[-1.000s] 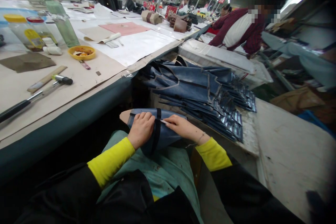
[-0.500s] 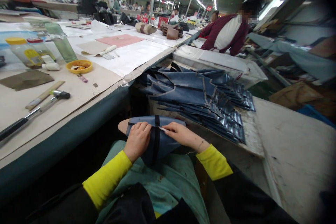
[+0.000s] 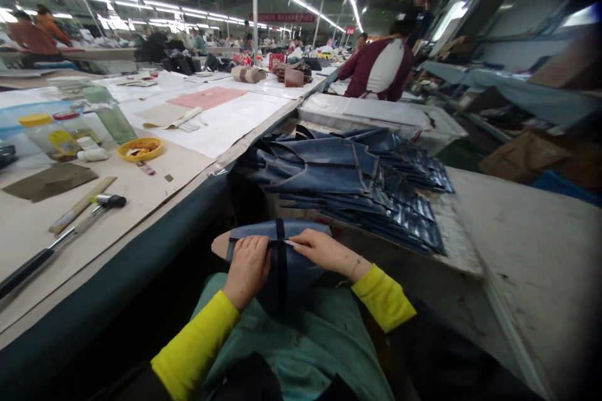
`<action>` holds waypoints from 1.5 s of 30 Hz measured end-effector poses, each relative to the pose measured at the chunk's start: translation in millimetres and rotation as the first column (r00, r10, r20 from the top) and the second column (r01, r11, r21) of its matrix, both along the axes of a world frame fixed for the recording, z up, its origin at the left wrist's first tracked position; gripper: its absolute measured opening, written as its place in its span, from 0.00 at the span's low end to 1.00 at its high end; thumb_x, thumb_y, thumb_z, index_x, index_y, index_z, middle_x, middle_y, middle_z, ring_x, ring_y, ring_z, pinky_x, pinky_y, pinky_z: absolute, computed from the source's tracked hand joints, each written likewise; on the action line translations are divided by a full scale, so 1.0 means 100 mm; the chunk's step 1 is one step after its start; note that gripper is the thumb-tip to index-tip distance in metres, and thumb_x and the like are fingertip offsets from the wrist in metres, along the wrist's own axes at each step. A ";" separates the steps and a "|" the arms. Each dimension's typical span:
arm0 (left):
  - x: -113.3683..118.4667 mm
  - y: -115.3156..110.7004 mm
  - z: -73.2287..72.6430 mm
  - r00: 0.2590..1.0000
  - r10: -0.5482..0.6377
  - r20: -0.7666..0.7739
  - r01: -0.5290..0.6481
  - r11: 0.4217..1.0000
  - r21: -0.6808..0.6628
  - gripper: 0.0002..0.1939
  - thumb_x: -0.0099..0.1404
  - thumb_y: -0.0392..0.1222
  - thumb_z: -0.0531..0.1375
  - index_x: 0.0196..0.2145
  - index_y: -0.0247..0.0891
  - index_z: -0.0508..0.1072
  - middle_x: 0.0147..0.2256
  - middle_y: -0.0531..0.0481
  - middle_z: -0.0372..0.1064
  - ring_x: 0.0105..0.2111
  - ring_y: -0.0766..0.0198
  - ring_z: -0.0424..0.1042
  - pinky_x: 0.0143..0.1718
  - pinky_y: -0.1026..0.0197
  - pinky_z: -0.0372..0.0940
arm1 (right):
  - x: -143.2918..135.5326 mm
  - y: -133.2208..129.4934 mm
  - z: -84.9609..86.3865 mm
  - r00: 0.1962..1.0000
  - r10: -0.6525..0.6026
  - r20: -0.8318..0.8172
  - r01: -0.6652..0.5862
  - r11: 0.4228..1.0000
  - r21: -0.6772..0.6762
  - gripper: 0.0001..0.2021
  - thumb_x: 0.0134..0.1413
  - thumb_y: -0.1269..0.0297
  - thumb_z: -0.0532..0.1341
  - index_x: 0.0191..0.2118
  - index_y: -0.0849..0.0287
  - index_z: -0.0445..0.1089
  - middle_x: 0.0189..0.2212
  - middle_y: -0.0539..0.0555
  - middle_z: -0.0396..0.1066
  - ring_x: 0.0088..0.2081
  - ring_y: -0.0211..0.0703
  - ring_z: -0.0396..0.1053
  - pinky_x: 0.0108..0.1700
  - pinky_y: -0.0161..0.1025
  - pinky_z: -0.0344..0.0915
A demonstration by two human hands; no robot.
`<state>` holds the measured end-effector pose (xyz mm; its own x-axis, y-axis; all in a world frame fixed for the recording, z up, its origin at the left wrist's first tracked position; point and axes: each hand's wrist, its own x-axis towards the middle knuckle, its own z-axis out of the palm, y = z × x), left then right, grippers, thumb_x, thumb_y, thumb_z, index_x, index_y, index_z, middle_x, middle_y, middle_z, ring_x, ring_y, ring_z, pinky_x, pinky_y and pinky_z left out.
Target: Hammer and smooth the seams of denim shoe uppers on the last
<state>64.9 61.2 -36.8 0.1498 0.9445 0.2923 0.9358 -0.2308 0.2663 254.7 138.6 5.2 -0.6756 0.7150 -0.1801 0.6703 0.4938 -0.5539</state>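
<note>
One blue piece (image 3: 305,272) rests over the green cloth (image 3: 291,351) on my lap, its long axis running left to right and its pale, tapered end (image 3: 221,244) pointing left. A black band (image 3: 281,272) crosses it near the middle, running away from me. Both my forearms angle forward and inward, yellow sleeves (image 3: 200,341) showing, so my hands nearly meet at that band. My left hand (image 3: 248,268) lies back up on the piece, just left of the band, fingers together and bent over it; the thumb is hidden, so I cannot tell how far that grip is closed. My right hand (image 3: 323,252) comes in from the right with its fingers pointing left, its grip pinched tight on a slim white tool (image 3: 292,244) whose tip reaches the band. Beyond it lies a stack of blue pieces (image 3: 324,172).
</note>
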 end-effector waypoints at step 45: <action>0.02 0.02 -0.20 0.968 -0.234 0.091 0.235 0.972 -0.008 0.18 0.61 0.31 0.52 0.50 0.36 0.66 0.51 0.44 0.65 0.51 0.55 0.61 0.53 0.50 0.58 | -0.27 -0.36 -0.07 0.966 -0.109 0.237 0.037 0.957 0.288 0.18 0.62 0.70 0.47 0.54 0.65 0.63 0.40 0.60 0.68 0.42 0.44 0.67 0.45 0.38 0.63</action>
